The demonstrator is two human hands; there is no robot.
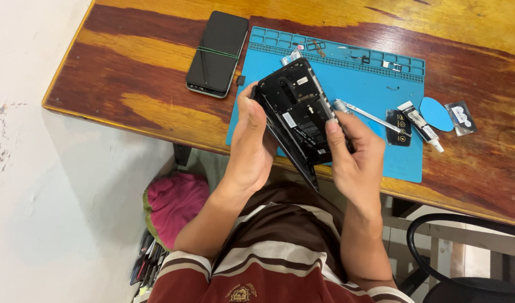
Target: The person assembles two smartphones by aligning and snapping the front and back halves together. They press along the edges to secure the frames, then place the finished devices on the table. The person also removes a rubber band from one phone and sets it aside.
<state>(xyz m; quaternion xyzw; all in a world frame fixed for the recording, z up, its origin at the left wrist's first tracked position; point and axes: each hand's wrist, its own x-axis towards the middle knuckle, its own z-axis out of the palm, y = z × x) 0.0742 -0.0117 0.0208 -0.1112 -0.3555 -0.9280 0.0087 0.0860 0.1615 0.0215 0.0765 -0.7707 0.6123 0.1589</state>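
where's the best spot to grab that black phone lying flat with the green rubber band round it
Pinch the black rubber-banded phone by its two long edges near the middle, coming from above. It lies flat, face up on the wooden table, clear of the blue mat, so both long sides are free.

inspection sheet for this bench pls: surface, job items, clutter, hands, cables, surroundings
Surface: varnished wooden table with a blue silicone work mat on it.
Job's things: opened black smartphone, internals showing, back cover hinged away at the lower edge.
Clutter: second black phone with a green rubber band left of the mat; metal tweezers; small white glue tube; blue oval pick; small clear packet; tiny parts in the mat's top trays.
Grippers: left hand grips the phone's left edge; right hand holds its right edge.
Cables: nothing seen.
Surroundings: white floor, pink cushion under the table, black chair at right.
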